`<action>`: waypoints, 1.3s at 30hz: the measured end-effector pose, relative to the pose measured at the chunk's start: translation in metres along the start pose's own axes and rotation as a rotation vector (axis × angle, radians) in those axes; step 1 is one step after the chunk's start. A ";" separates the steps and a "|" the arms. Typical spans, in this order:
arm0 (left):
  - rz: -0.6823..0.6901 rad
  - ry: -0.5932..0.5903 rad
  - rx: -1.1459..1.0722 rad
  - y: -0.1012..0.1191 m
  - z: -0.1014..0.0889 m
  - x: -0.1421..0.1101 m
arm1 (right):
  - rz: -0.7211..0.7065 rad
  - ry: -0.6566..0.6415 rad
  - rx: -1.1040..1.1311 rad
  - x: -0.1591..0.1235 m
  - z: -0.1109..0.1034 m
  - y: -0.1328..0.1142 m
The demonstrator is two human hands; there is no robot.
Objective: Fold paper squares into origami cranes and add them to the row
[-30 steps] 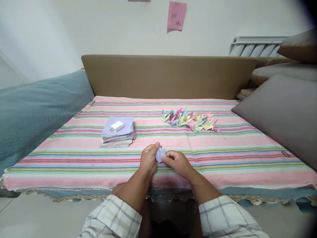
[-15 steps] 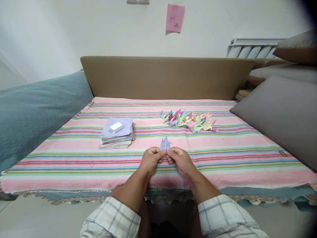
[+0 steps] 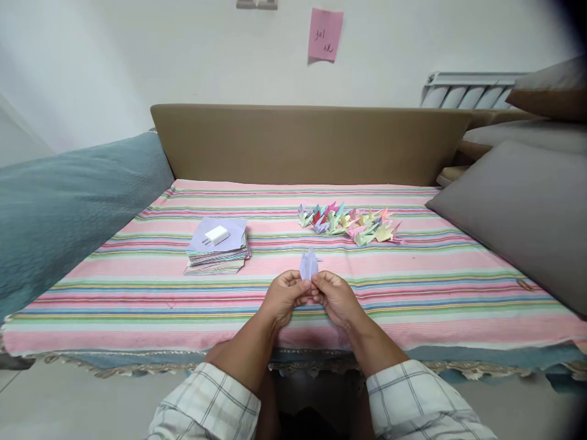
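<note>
My left hand (image 3: 285,296) and my right hand (image 3: 335,296) meet over the near part of the striped cloth (image 3: 413,287). Both pinch the base of a small lilac folded paper piece (image 3: 309,264), which stands upright above my fingertips. Beyond it lies a cluster of several coloured folded paper cranes (image 3: 348,223). To the left, a stack of coloured paper squares (image 3: 217,250) rests on the cloth with a white charger plug (image 3: 216,234) on top.
A brown backrest (image 3: 312,143) closes off the far side. A teal blanket (image 3: 68,208) rises on the left and grey cushions (image 3: 518,208) on the right. A pink note (image 3: 325,35) hangs on the wall. The cloth's fringed edge (image 3: 137,363) runs near my sleeves.
The lilac paper went from lying low between my hands to standing upright above my fingertips. My hands drew closer together and shifted slightly away from me.
</note>
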State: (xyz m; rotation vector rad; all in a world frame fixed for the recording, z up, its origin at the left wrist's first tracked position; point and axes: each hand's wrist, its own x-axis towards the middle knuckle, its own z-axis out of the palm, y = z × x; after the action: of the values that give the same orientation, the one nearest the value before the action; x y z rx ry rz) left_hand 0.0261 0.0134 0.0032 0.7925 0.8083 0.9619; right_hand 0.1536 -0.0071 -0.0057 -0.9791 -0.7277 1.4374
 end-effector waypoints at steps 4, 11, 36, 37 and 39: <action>0.023 0.015 -0.067 -0.004 0.001 0.000 | 0.027 0.005 0.046 -0.001 0.000 -0.001; 0.055 -0.006 -0.116 -0.004 0.002 0.001 | -0.024 -0.042 0.043 -0.002 0.002 0.000; 0.376 0.098 0.127 0.000 0.000 0.001 | -0.439 -0.162 -0.412 0.000 -0.013 0.000; 0.390 0.097 0.136 0.000 0.000 0.000 | -0.444 -0.158 -0.420 0.000 -0.013 0.000; 0.418 0.091 0.169 0.001 -0.001 0.001 | -0.466 -0.121 -0.446 0.000 -0.012 0.001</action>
State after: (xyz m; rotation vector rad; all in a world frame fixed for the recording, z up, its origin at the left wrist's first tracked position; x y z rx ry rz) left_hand 0.0253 0.0142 0.0031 1.0970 0.8267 1.3196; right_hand 0.1642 -0.0082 -0.0119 -0.9749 -1.3099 0.9463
